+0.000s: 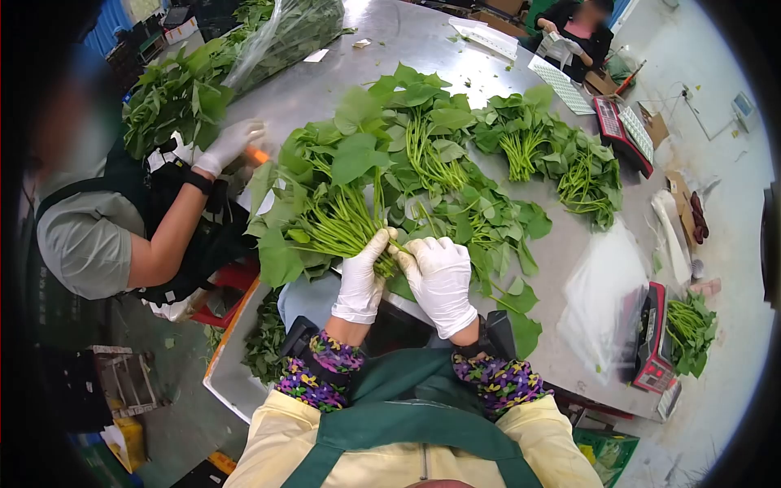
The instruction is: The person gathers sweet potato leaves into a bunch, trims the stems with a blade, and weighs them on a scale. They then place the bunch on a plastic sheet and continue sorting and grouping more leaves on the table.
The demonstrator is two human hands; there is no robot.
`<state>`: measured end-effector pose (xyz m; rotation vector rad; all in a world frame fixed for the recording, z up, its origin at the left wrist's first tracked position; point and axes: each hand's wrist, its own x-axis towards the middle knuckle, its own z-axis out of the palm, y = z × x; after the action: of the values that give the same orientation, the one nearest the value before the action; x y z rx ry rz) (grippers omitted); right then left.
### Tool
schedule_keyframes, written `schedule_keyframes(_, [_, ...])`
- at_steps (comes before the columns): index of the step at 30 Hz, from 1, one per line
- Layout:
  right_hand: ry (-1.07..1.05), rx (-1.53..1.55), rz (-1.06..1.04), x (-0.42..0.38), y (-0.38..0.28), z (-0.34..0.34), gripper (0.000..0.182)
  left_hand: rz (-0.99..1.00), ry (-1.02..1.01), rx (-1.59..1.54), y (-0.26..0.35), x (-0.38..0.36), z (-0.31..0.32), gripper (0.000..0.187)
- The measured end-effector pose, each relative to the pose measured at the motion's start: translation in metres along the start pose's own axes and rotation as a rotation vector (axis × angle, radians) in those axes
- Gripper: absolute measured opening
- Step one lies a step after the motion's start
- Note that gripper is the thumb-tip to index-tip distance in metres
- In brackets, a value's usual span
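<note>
My left hand (362, 281), in a white glove, is closed round the lower stems of a bunch of leafy greens (338, 224) at the table's near edge. The leaves of the bunch spread up and to the left. Close beside it, my right hand (439, 281), also gloved, has its fingers pinched at a stem by the cut ends. Loose leafy stems (488, 224) lie just beyond and to the right of my right hand. Farther back on the metal table (431, 41) rest more bunches (525, 146), their stems toward me.
A co-worker (98, 244) sits at the left, a gloved hand near greens and a plastic bag (285, 41). Another person (573, 37) is at the far right. Red scales (622, 134) (653, 346) and clear plastic bags (606, 297) lie on the right. A white bin (236, 370) stands below left.
</note>
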<state>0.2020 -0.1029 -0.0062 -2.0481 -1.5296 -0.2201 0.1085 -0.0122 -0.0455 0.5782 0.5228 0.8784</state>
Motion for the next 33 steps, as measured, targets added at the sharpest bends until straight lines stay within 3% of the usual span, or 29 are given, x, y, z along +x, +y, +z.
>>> schedule_keyframes(6, [0.056, 0.52, 0.194, -0.004, 0.009, 0.02, 0.012, -0.025, -0.089, -0.04, 0.004, -0.003, 0.001, 0.031])
schedule_keyframes(13, [-0.043, 0.369, 0.163, -0.007, 0.015, 0.024, 0.014, -0.045, -0.161, -0.007, -0.001, -0.003, 0.001, 0.033])
schedule_keyframes(17, [-0.124, 0.153, -0.015, 0.001, 0.015, -0.016, 0.015, -0.015, -0.152, -0.026, 0.001, -0.002, 0.002, 0.028])
schedule_keyframes(19, [0.076, 0.323, -0.199, 0.014, 0.013, -0.054, 0.024, 0.011, -0.116, -0.027, 0.003, -0.003, 0.005, 0.024])
schedule_keyframes(20, [-0.023, 0.347, -0.272, 0.025, -0.001, -0.099, 0.028, 0.019, -0.118, -0.015, 0.006, -0.006, 0.009, 0.024])
schedule_keyframes(21, [0.031, 0.375, -0.354, 0.031, -0.012, -0.125, 0.029, 0.021, -0.118, -0.002, 0.008, -0.008, 0.012, 0.023])
schedule_keyframes(22, [0.175, 0.321, -0.507, 0.035, -0.019, -0.145, 0.027, 0.03, -0.03, -0.019, -0.015, 0.012, -0.007, 0.024])
schedule_keyframes(23, [0.143, 0.286, -0.554, 0.034, -0.039, -0.175, 0.029, 0.019, -0.171, 0.092, -0.009, 0.007, -0.006, 0.026])
schedule_keyframes(25, [-0.001, 0.18, -0.432, 0.019, -0.065, -0.214, 0.027, -0.14, -0.208, -0.028, -0.017, 0.008, -0.017, 0.028])
schedule_keyframes(27, [-0.154, 0.17, -0.428, 0.002, -0.066, -0.227, 0.026, -0.135, -0.208, -0.006, 0.001, -0.016, 0.018, 0.028])
schedule_keyframes(29, [-0.321, 0.241, -0.454, -0.01, -0.064, -0.235, 0.024, -0.12, -0.148, 0.082, 0.004, -0.026, 0.029, 0.028])
schedule_keyframes(32, [-0.612, 0.477, -0.495, -0.025, -0.041, -0.235, 0.023, -0.106, -0.302, 0.068, 0.004, -0.031, 0.027, 0.029])
schedule_keyframes(33, [-0.721, 0.591, -0.503, -0.028, -0.032, -0.235, 0.023, -0.249, -0.191, -0.081, 0.011, -0.039, 0.04, 0.029])
